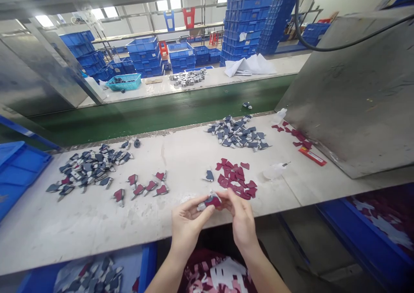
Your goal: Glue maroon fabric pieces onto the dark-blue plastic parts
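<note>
My left hand pinches a small blue-grey and silver part with a maroon patch between thumb and fingers, just above the table's front edge. My right hand closes on the right end of the same part, its fingertips partly hidden. Beyond my hands lies one blue-grey part without maroon on its visible side. Flat maroon pieces are scattered to its right. Several parts with maroon faces lie apart on the left.
Heaps of blue-grey parts lie at left and back right. Two small white bottles and a red-orange packet are at right. A green conveyor belt runs behind. Metal housing bounds the right; blue bins sit below.
</note>
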Tool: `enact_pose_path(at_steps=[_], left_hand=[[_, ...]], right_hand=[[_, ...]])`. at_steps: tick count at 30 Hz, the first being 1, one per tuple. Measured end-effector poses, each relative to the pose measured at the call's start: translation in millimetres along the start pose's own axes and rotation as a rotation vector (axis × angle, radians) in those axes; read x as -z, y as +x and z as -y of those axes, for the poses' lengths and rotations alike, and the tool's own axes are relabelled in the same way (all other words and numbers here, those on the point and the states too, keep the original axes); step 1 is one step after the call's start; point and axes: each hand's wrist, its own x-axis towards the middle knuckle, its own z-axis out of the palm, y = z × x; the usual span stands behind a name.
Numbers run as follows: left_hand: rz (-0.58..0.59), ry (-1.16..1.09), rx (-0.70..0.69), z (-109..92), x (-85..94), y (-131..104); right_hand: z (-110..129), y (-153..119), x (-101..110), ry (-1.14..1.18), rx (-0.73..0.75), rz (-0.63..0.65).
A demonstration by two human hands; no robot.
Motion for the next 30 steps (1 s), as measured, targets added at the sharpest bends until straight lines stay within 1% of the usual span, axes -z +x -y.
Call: enact_pose_path(at_steps=[1, 2, 6, 8, 13, 15, 17, 19, 20, 21, 23, 24, 25, 26, 27, 28, 29, 30], left_hand=[[0.005, 0.005, -0.002, 2.1, 0.5, 0.6], [0.011, 0.012, -0.006, 4.1, 1.4, 1.4], [0.035, 0.033, -0.012, 9.0, 6.9, 5.9], [0.04, 0.038, -0.013, 9.7, 8.6, 7.6], [0.02, 0.074, -0.001, 11.0, 6.8, 10.7], [0.029, 0.107, 0.004, 8.7, 8.2, 15.1], [0.055, 0.192, 0.006, 2.8, 15.5, 23.6], [0.032, 0.352, -0.032, -6.3, 31.2, 36.4], [-0.017, 0.462, -0.084, -11.1, 42.0, 44.2], [-0.085, 0.586, -0.161, -15.8, 54.3, 52.7], [-0.225, 0.859, -0.368, -23.5, 80.9, 70.4], [-0.255, 0.989, -0.467, -26.5, 93.4, 79.2], [-0.271, 1.107, -0.541, -29.3, 104.3, 87.6], [-0.271, 1.214, -0.582, -32.3, 112.6, 95.5], [-0.263, 1.304, -0.6, -36.0, 117.7, 103.0], [-0.257, 1.378, -0.609, -40.7, 119.1, 110.1], [-0.249, 1.436, -0.625, -46.6, 116.4, 117.5], [-0.24, 1.477, -0.656, -53.7, 109.5, 125.5]], right_hand=[[-1.0, 0.9, 0.9, 0.023, -0.023, -0.024], [-1.3, 1.9, 2.2, 0.03, -0.026, -0.014], [2.5, 5.0, 7.7, -0.083, 0.056, 0.158], [3.4, 5.9, 8.1, -0.137, 0.095, 0.189], [-4.5, 8.8, 2.3, -0.186, 0.21, 0.15], [-9.2, 10.5, 0.1, -0.195, 0.251, 0.145], [-12.3, 12.8, 1.3, -0.224, 0.284, 0.169], [-12.7, 15.9, 8.7, -0.289, 0.335, 0.156], [-11.8, 18.0, 15.2, -0.335, 0.388, 0.1], [-10.3, 20.5, 23.5, -0.391, 0.465, 0.0], [-6.7, 27.5, 44.6, -0.53, 0.662, -0.298], [-5.3, 31.9, 56.2, -0.605, 0.747, -0.462], [-4.5, 36.8, 67.6, -0.681, 0.801, -0.613], [-4.7, 42.3, 78.3, -0.757, 0.826, -0.722], [-6.0, 48.3, 87.7, -0.827, 0.822, -0.783], [-8.3, 54.6, 95.5, -0.884, 0.801, -0.797], [-11.6, 61.0, 101.6, -0.928, 0.77, -0.77], [-15.4, 67.4, 106.0, -0.962, 0.738, -0.719]])
